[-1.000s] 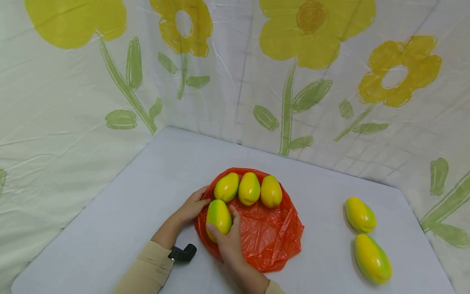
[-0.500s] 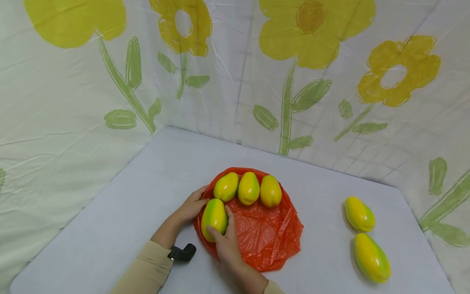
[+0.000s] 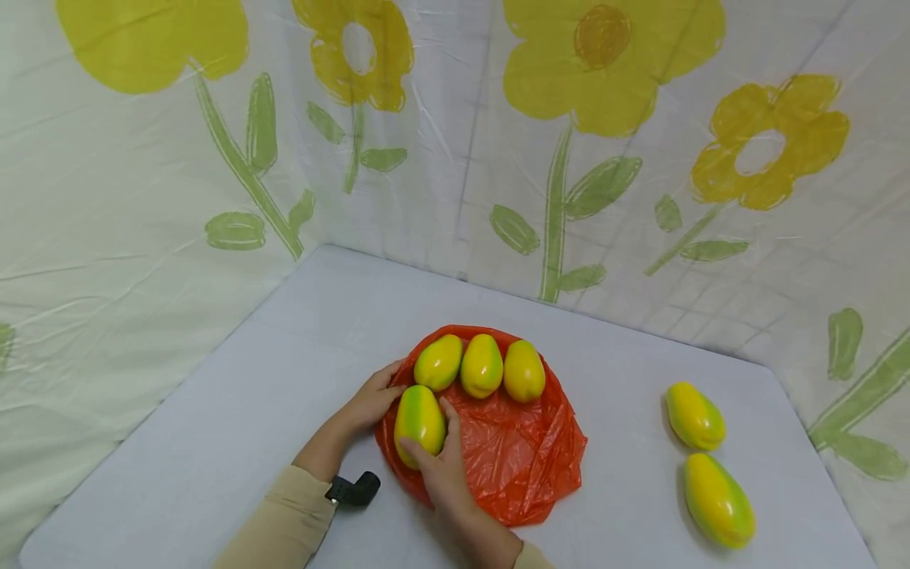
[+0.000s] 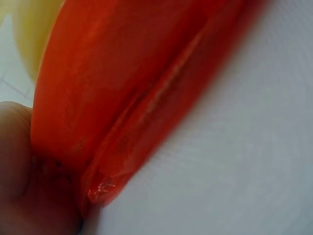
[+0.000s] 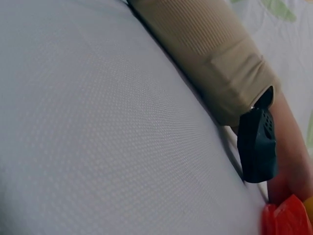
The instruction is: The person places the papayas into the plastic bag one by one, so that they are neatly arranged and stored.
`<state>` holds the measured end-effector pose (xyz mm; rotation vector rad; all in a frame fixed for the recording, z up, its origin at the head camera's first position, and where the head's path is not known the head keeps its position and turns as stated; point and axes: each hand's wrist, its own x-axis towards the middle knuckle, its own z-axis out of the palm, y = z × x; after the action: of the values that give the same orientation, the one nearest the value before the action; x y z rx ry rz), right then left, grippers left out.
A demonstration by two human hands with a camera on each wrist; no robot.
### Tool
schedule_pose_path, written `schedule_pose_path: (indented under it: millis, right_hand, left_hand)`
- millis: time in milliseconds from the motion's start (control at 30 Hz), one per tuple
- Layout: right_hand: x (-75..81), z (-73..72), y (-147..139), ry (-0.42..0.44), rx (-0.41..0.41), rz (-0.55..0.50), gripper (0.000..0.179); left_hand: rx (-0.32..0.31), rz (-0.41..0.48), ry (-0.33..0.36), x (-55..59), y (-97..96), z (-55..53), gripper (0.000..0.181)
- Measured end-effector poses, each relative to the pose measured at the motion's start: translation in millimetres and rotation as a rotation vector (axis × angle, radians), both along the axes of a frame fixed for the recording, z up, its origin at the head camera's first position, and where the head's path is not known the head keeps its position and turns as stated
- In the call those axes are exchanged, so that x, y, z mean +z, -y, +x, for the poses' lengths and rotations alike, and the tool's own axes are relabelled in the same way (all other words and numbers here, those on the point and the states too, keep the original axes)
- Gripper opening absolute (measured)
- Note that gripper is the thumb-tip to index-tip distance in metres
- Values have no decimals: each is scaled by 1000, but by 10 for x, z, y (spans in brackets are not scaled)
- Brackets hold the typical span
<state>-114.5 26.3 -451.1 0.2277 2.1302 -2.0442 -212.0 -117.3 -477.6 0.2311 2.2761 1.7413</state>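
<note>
One fruit (image 3: 422, 412) partly behind right hand (image 3: 445, 465), left hand (image 3: 372, 399) gripping bag (image 3: 508, 458), sleeves (image 3: 286, 518) cropped

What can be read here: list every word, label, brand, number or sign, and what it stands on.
None can be read.
The yellow-green fruits, red plastic bag and black wrist device show no legible marking.
The backdrop shows drawn flowers and leaves, no text.
</note>
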Motion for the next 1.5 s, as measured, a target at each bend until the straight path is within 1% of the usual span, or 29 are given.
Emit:
schedule_pose_path:
  millis: [100, 233, 367, 467, 600, 733, 833, 967, 1167, 1367, 1500]
  right_hand:
    - [16, -6, -27, 2, -8, 6, 83]
    - [34, -13, -100, -22, -14, 6, 81]
    - [84, -20, -189, -28, -14, 25, 78]
    - [134, -19, -261, -18, 2, 35, 73]
    - [183, -12, -384, -19, 45, 24, 72]
    - [224, -30, -543, -21, 80, 27, 74]
    - [254, -47, -681, -30, 92, 64, 73]
    - [295, -62, -869, -38, 85, 105, 72]
    - [357, -85, -1107, -53, 80, 132, 71]
    - [434, -66, -1372, -59, 110, 178, 76]
    - [470, -52, -1563, -79, 114, 196, 81]
  left_hand:
    - [4, -1, -3, -12, -2, -6, 51]
    - [-3, 4, -4, -17, 1, -1, 51]
    - [14, 1, 17, -11, -3, 10, 50]
    - [23, -4, 22, -9, -5, 16, 50]
    - [10, -5, 15, -12, -1, 13, 51]
    - [21, -11, 28, -13, -4, 8, 51]
    - [36, -4, 42, -9, -13, 7, 50]
    - [36, 11, 45, -8, -24, 8, 50]
    - [34, 10, 42, -7, -27, 8, 50]
    - [41, 11, 48, -1, -24, 13, 50]
    - [38, 18, 46, 1, -29, 11, 51]
